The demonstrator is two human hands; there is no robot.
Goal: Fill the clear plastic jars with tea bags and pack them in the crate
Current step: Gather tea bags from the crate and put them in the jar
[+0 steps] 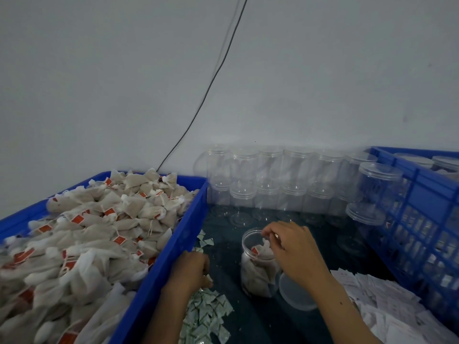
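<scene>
An open clear plastic jar [257,266] stands on the dark table in front of me, mostly filled with tea bags. My right hand [293,247] is at its mouth, fingers curled over the rim and pinching a tea bag at the top. The jar's lid [295,294] lies beside it to the right. My left hand [192,269] reaches down onto a pile of small white-green sachets [208,316] and pinches one. A blue bin [173,244] on the left is heaped with tea bags [94,229] with red tags.
Stacked empty lidded jars [285,184] line the wall behind. A blue slatted crate [422,219] on the right holds closed jars. White paper packets [387,304] lie at lower right. A black cable [213,80] hangs down the wall.
</scene>
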